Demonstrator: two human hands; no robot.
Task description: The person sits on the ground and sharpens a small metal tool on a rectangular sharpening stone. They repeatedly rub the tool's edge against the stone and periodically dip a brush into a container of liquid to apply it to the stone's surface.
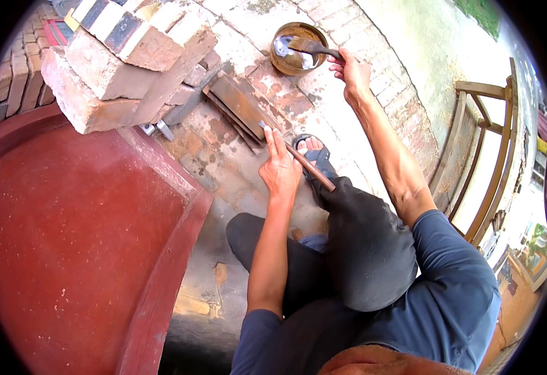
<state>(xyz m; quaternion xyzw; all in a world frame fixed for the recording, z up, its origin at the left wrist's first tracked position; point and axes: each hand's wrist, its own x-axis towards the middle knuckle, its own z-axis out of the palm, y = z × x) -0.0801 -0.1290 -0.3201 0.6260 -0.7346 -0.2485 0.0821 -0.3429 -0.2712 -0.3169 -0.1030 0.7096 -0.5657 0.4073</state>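
My right hand [353, 70], on an outstretched arm, is closed around the dark handle of a flat brush [311, 46]. Its broad brown bristles are inside a round brown bowl [275, 60], over pale, shiny liquid. My left hand [279, 167] grips a tool with a long brown rod-like handle [317, 172], two fingers stretched forward along it. A small grey tip shows beyond those fingers, at a dark, flat rectangular block [239, 100]. My palm hides the tool's middle, so its exact kind is unclear. The handle's end lies by my dark-clothed knee [370, 244].
Stacked bricks [114, 72] rise at the upper left, above a large red panel with a raised border [86, 206]. My sandalled foot [311, 147] is just right of the block on brick paving [373, 53]. A wooden frame [473, 144] stands at the right.
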